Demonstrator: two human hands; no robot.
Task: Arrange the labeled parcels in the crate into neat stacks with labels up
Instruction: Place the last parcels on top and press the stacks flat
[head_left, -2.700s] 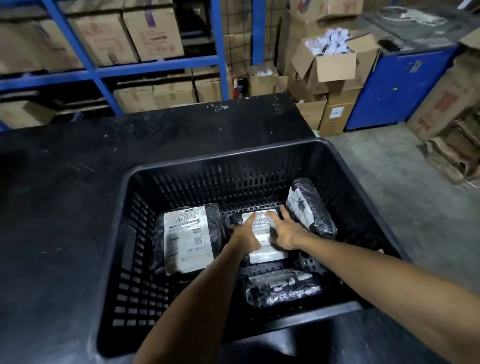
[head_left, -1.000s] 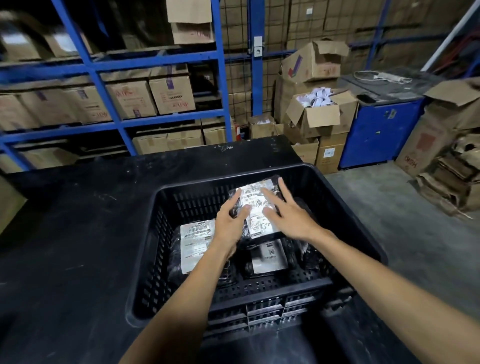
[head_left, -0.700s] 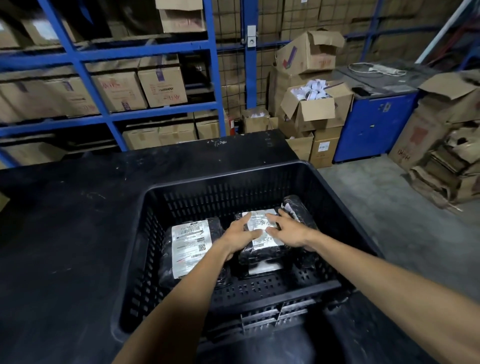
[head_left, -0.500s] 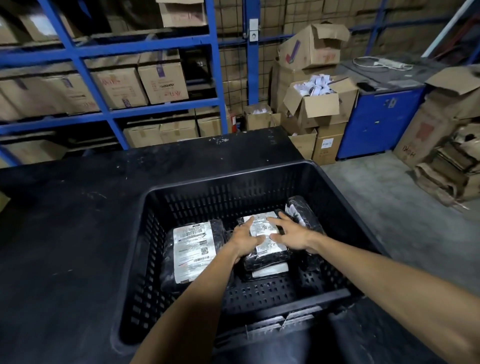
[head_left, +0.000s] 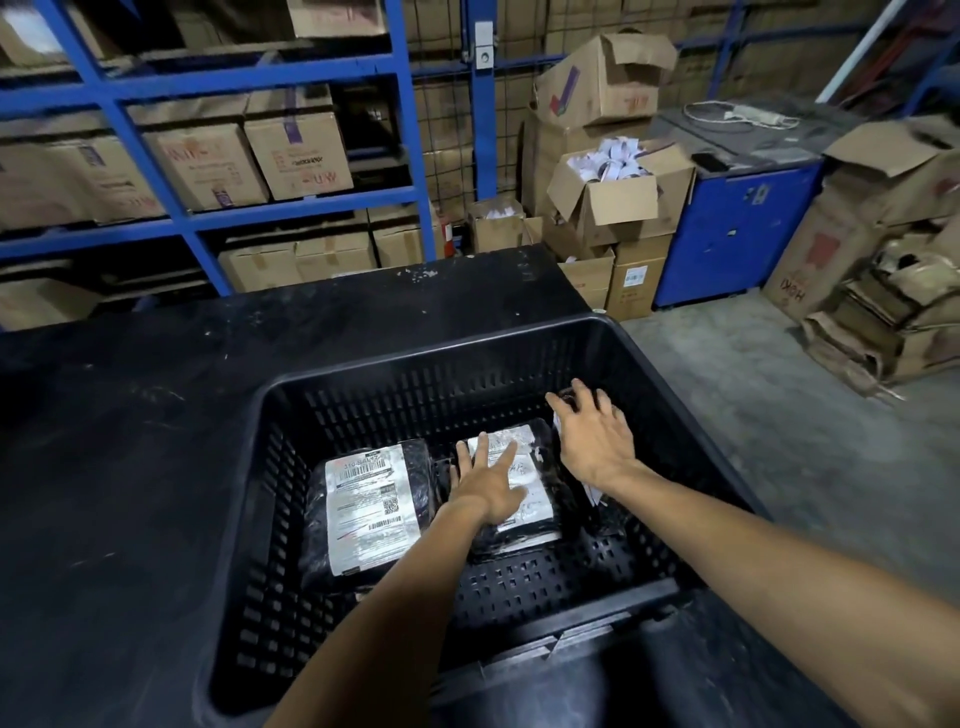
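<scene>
Fingers (head_left: 485, 452) of the left hand (head_left: 485, 488) were spread apart and lay flat on the label of the middle stack of parcels (head_left: 524, 499), pressing down, not gripping. The right hand (head_left: 592, 441) reached toward the far right corner of the crate, fingers splayed and open over a dark parcel (head_left: 595, 493) leaning against the right wall; contact could not be told for certain, as the hand hid most of it.

Surroundings, largest first. Blue shelving (head_left: 208, 218) filled the back left, loaded with cardboard boxes (head_left: 291, 156). A black table (head_left: 130, 441) took up the left and centre of the view. The black slotted crate (head_left: 363, 384) sat on the table at its near right end. A blue cabinet (head_left: 737, 228) stood beyond the table on the right, with an open box of white paper scraps (head_left: 618, 192) just beside it. Flattened cartons (head_left: 883, 322) were heaped on the grey floor at far right.

Inside the crate: a stack on the left (head_left: 369, 514), wrapped in black plastic, white label facing up, barcode readable at its far end. The middle stack lay just beside it, label up as well, with a second label edge showing beneath the top one. The near part of the crate floor was bare.
</scene>
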